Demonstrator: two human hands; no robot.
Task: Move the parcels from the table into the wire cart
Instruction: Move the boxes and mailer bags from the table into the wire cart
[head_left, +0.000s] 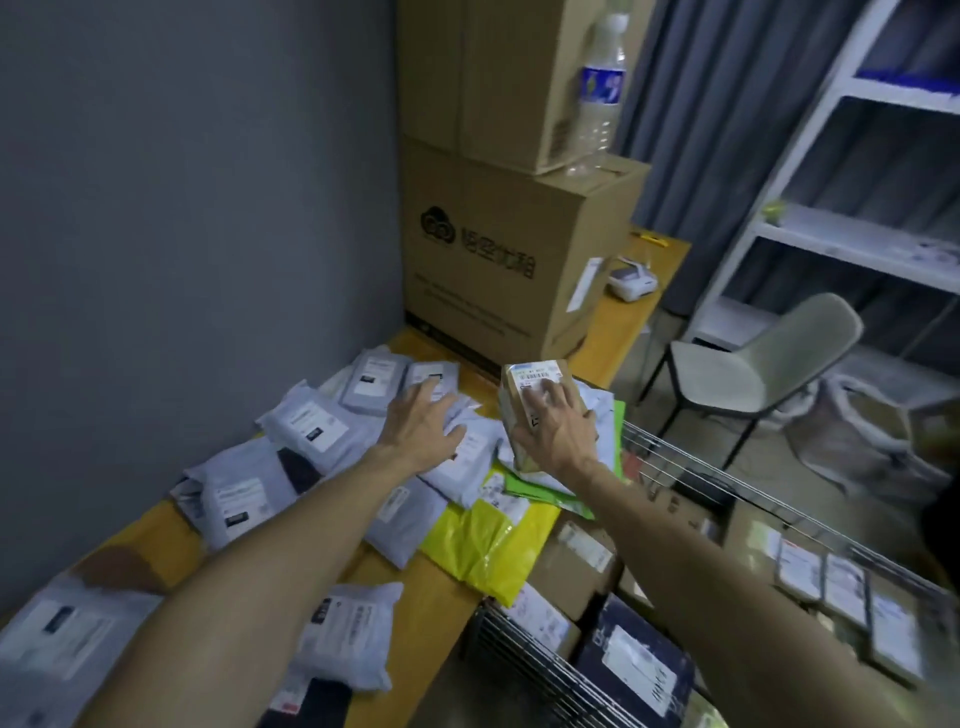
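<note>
1. Fingers (550, 389) of the right hand (558, 434) spread over the labelled top of a small box (513, 413), with the thumb on its near side. This is a firm grip, and the box sits tilted just in front of the carton (493, 270).
2. Left fingers (434, 389) lie straight and splayed, holding nothing. The left hand (421, 423) rests flat on grey mailers (311, 426), in front of the carton and beside the box.
3. Under the box, nearer than the carton, a green bag (550, 491) and a yellow bag (483, 545) overlap more mailers.
4. Mailers crowd the table (613, 332) from the carton's foot to the near edge, along the grey wall (182, 208).
5. Right of that heap, in front of the carton, the cart (727, 483) stands against the table edge. Its wire rim rises between tabletop and load, and the right forearm crosses above it.
6. Inside the cart lie brown parcels (571, 561) and a dark parcel (634, 670).
7. On the carton sit a second carton (498, 78) and a bottle (597, 93).
8. Just right of the carton is a white printer (634, 283). Farther right are a chair (753, 374) and shelves (831, 234).
</note>
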